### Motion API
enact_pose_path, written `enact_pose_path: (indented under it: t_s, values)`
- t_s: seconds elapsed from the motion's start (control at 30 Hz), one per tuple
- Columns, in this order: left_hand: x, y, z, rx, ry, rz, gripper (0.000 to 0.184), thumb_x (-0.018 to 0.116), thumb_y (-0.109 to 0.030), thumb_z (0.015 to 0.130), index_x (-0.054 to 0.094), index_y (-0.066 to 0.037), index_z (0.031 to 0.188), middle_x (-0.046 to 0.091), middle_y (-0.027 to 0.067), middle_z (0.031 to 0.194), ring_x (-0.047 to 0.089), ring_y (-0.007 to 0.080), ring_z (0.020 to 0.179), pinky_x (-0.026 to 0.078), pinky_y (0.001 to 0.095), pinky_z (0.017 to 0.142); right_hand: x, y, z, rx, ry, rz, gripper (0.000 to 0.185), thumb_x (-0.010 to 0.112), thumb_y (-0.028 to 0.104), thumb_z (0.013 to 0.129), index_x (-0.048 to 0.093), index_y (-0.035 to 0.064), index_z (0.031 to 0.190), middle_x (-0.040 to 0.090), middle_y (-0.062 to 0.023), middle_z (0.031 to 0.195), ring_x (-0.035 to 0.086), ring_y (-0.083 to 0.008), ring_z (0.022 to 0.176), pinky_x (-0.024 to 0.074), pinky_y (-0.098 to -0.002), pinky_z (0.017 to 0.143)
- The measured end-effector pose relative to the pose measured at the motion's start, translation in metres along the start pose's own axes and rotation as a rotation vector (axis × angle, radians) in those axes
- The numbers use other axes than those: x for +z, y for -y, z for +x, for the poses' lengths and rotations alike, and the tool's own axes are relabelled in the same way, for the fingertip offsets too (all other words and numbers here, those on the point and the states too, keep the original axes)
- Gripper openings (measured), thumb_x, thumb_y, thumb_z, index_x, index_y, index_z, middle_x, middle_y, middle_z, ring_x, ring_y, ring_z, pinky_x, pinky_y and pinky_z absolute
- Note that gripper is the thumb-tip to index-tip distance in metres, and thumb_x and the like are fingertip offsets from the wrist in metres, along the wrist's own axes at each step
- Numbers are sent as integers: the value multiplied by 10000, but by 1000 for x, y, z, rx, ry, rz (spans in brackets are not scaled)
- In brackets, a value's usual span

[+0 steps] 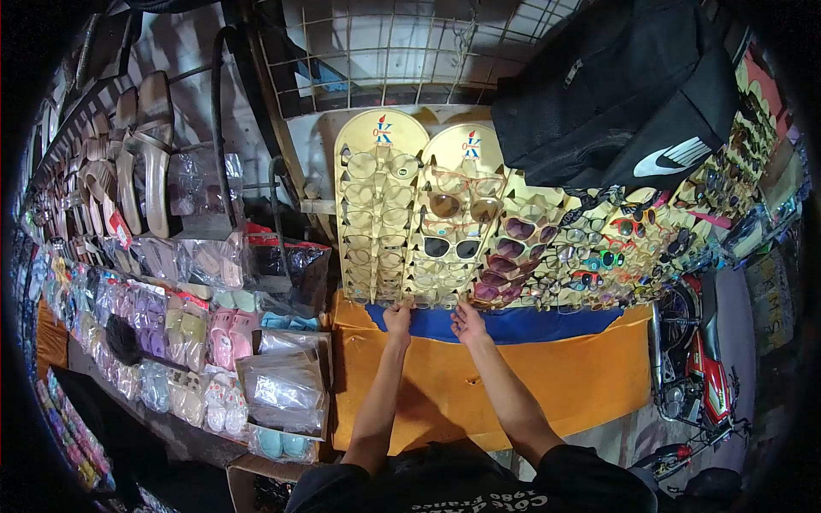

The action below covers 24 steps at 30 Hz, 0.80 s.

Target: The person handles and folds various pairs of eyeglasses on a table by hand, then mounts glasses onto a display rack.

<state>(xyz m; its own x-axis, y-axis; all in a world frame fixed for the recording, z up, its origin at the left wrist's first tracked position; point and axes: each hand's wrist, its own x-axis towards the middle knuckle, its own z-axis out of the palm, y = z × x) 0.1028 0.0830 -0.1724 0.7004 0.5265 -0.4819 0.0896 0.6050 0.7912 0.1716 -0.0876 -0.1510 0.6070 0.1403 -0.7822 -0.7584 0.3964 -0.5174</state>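
Two tall cream display boards stand side by side, the left board (383, 126) with clear-lens glasses and the right board (466, 145) with sunglasses and white-framed dark glasses (451, 248). At the bottom edge between them is my left hand (398, 317), its fingers closed near the lowest glasses; what they hold is too small to make out. My right hand (467, 324) is at the lower edge of the right board, fingers curled together at the lowest row, their grip unclear. Further right hang red-tinted sunglasses (505, 265).
An orange cloth (547, 376) and a blue cloth (522, 325) lie below the boards. A black bag (616, 94) hangs at upper right over more eyewear. Sandals (156, 184) and packaged slippers (231, 338) fill the left. A red motorcycle (714, 376) stands at right.
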Motion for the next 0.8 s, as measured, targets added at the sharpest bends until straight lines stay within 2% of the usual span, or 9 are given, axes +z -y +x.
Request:
enact_pose_path:
  t_s: [0.17,0.23,0.33,0.4,0.5,0.53,0.63,0.7,0.8]
  values:
    - [-8,16,11,-5,-78,92,252,727,-213,850,653,-72,655,529,-56,569,351,43,470,239,237,448,-3,-12,22,-16,-133,-155,195,766,280,788,620,156,822,648,51,812,614,-139,705,395,-299,561]
    - [-8,17,8,-28,-86,81,330,764,-297,813,597,-123,588,429,-80,508,296,34,426,170,239,409,-6,-15,31,-16,-159,-168,186,776,260,789,637,151,849,663,38,833,619,-141,680,381,-298,552]
    - [-5,19,10,29,-134,127,332,764,-307,814,603,-125,588,414,-84,509,294,36,428,173,242,412,-11,-18,31,-44,-162,-199,204,792,260,786,646,151,877,672,29,852,628,-144,684,382,-301,554]
    - [-5,20,7,45,-122,106,329,765,-319,814,611,-123,600,408,-86,510,296,36,430,178,241,413,-13,-18,27,-73,-146,-205,203,775,264,806,650,131,896,687,5,840,624,-142,592,345,-274,474]
    - [-10,21,-6,58,-116,122,328,766,-336,815,622,-120,616,412,-88,513,299,35,432,187,237,416,-26,-24,15,-105,-135,-241,192,765,257,818,653,128,907,690,1,841,625,-134,595,356,-252,461]
    - [-13,22,-11,55,-130,155,328,767,-341,815,625,-119,620,421,-88,515,300,34,433,191,233,418,-34,-26,5,-106,-107,-275,249,780,299,810,655,143,959,697,-6,948,630,-151,669,370,-281,478]
    - [-26,32,-47,39,-126,157,330,768,-354,814,626,-119,630,447,-83,525,314,32,434,213,230,418,-75,-44,-17,-151,-69,-315,257,763,311,824,645,128,961,686,4,912,621,-141,667,373,-256,488]
    - [-48,53,-70,-21,-74,121,257,771,-245,828,659,-59,691,601,-22,690,504,74,683,405,259,651,-106,-62,-39,-142,-96,-311,243,739,315,843,646,121,955,677,9,894,617,-133,664,382,-249,502]
    - [-60,71,-118,-146,-107,97,244,751,-222,836,647,-67,679,599,-23,692,505,77,683,409,268,655,-172,-96,-52,-3,-151,-277,236,709,312,862,654,120,989,679,-5,929,620,-137,688,399,-262,516]
